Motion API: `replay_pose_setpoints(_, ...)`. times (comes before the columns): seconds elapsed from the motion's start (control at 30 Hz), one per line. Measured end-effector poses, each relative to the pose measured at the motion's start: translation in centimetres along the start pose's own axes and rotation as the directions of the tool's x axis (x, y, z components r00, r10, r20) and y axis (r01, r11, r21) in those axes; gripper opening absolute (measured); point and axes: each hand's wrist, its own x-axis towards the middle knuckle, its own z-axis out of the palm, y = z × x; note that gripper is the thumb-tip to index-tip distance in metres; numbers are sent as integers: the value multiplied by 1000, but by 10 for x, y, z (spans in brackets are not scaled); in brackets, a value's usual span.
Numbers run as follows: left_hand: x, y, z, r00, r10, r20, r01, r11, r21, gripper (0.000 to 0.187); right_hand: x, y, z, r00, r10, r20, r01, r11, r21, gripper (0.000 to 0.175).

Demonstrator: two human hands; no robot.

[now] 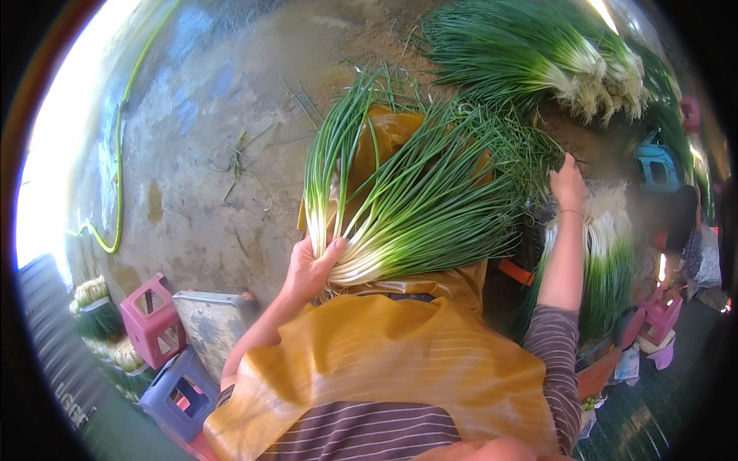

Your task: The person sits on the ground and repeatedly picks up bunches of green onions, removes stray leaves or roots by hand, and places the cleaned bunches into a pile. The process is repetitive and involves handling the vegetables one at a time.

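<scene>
My left hand (pixel 311 268) grips a bunch of green onions (pixel 426 213) by the white stems, thumb across them; the roots hang just below. Their green leaves fan out up and to the right over an amber plastic apron (pixel 403 346) on my lap. My right hand (pixel 569 181) is stretched out to the right, fingers curled at the edge of a tangle of thin green leaves (pixel 510 138); whether it pinches any of them cannot be made out. Below that forearm stand more green onions (pixel 602 248), roots upward.
A large pile of green onions (pixel 536 57) lies at the upper right. Pink (pixel 153 320) and blue (pixel 181 395) plastic stools and a metal-topped scale (pixel 210 328) stand lower left, near tied bundles (pixel 98 311). A yellow-green hose (pixel 119 150) crosses the wet floor. A turquoise stool (pixel 657 167) is at right.
</scene>
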Motion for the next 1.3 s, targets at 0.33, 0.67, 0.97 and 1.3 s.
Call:
replay_pose_setpoints(0.33, 0, 5, 3, 1000, -13, 7, 12, 999, 44, 24, -54, -190, -48, 900, -397, 181, 94, 581, 809, 41)
replay_pose_setpoints(0.67, 0, 4, 6, 1000, -3, 30, 4, 999, -40, 25, -73, -203, -58, 851, -499, 162, 71, 415, 907, 29)
replay_pose_setpoints(0.97, -1, -24, -11, 995, 85, 49, -81, 993, -83, 39, 27, -68, -15, 999, 41, -30, -42, 999, -25, 29)
replay_pose_setpoints(1.3, -3, -13, -10, 996, 93, 13, -91, 989, -115, 44, 4, -200, -27, 690, -724, 11, 543, 528, 652, 42)
